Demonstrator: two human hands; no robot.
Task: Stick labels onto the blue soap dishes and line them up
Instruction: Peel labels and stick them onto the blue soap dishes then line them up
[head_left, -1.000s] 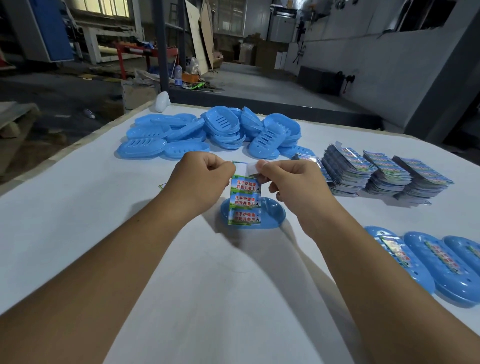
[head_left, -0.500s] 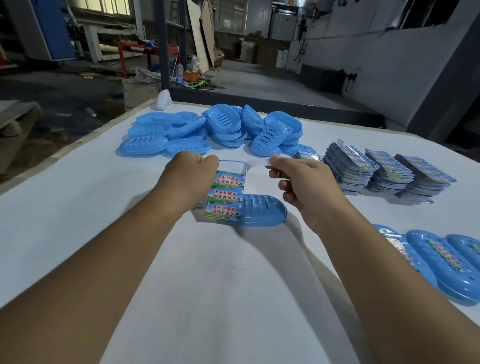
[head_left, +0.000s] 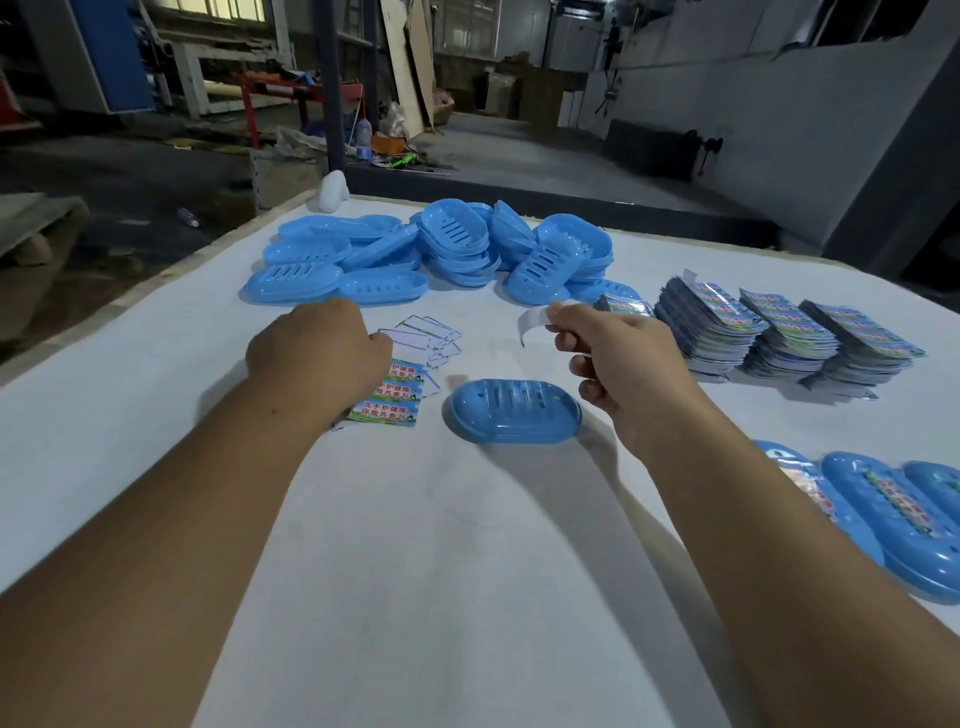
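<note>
**Fingers of the right hand pinch a peeled strip just beyond the soap dish**

Fingers (head_left: 563, 312) of the right hand (head_left: 623, 364) pinch a small pale strip (head_left: 531, 323), which curls free in the air; whether it is a label or only backing paper is hard to tell from this view. The lone soap dish (head_left: 514, 411) lies on the worktop (head_left: 415, 571) nearer the person than that strip and a little to its left, face up, its long axis running left to right. The right hand is the nearer of the two to the dish, almost over its right end.

Left of the dish, the left hand (head_left: 317, 353) rests knuckles-up on a printed label sheet (head_left: 392, 397), its fingers curled over the sheet's upper end, apparently pressing it down. Just beyond that sheet lie spent white backing papers (head_left: 428, 340).

Farther behind the dish sits the heap of unlabelled dishes (head_left: 441, 254); behind and to its right stand stacks of label sheets (head_left: 779, 338). To the dish's right, near the worktop's edge, lies the row of labelled dishes (head_left: 883, 514). Nothing lies between the strip and the dish.
</note>
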